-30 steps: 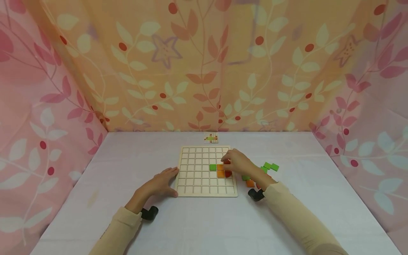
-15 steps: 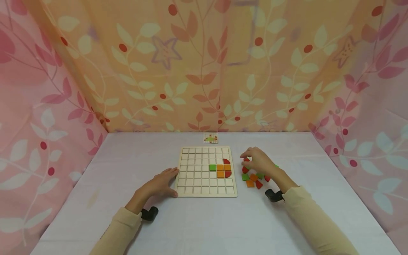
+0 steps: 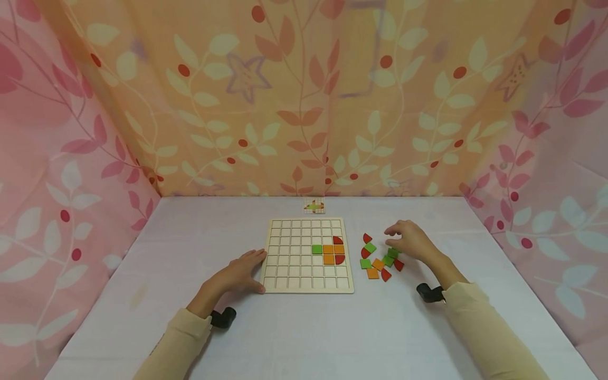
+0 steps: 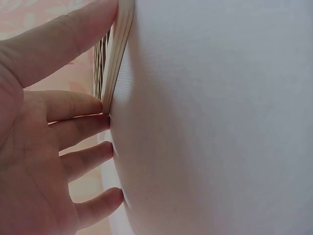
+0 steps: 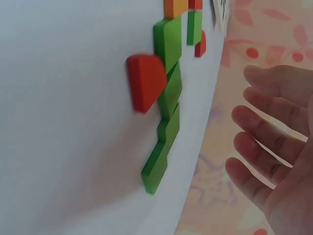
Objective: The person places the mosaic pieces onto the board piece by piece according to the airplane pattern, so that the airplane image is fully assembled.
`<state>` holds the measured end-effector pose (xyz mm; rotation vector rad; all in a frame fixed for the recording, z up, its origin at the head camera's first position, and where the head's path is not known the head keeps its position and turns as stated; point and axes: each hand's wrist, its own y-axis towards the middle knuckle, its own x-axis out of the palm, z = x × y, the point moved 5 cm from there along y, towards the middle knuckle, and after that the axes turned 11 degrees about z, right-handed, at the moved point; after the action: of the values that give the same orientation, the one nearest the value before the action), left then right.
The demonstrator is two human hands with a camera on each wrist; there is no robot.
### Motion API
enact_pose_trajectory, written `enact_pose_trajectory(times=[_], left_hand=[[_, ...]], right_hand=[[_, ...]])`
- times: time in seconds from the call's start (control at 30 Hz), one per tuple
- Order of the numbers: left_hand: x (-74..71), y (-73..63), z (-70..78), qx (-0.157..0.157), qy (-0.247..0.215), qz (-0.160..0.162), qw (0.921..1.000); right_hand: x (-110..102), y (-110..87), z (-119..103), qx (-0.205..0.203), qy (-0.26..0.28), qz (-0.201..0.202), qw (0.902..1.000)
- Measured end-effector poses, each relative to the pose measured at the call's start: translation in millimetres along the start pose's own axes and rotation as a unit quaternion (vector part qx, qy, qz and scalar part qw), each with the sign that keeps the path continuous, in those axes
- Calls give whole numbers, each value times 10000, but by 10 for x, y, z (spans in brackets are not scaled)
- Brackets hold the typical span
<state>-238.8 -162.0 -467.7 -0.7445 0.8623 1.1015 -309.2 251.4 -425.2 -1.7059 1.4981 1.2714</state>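
A wooden grid board (image 3: 290, 272) lies in the middle of the table. Its right side carries a green square tile (image 3: 316, 249), several orange square tiles (image 3: 328, 259) and two red quarter-round tiles (image 3: 338, 240). My left hand (image 3: 239, 272) rests on the table, thumb and fingertips at the board's left edge; the left wrist view shows them against the board's side (image 4: 117, 58). To the right, my right hand (image 3: 410, 241) hovers over the far end of the loose tiles, holding nothing. In the right wrist view its fingers are apart above a row of green square tiles (image 5: 168, 41) and a red tile (image 5: 146, 81).
Loose orange tiles (image 3: 373, 273), red tiles (image 3: 386, 275) and green tiles (image 3: 365, 264) lie scattered right of the board. A small pattern card (image 3: 314, 206) stands behind it by the cloth backdrop (image 3: 237, 121). Patterned cloth also hangs on both sides.
My right hand has left the board and moved right over the loose tiles, uncovering the red quarter-round tile and the orange tile below it. My left hand has stayed put.
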Motion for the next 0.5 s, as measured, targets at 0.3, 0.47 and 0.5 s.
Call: enact_pose_trajectory(times=[0.3,0.47,0.5], left_hand=[[-4,11,-2,-47,-21,53,10000],[-10,2,4,-83,-60,42,9999],[-9,0,6,-73,-47,33,10000]], right_hand=[[-57,-50,266,376,-126,-84,9992],[-68,-82,350,434,-247,-125,9987],[-66,-91,364,476,-252,-164,9984]])
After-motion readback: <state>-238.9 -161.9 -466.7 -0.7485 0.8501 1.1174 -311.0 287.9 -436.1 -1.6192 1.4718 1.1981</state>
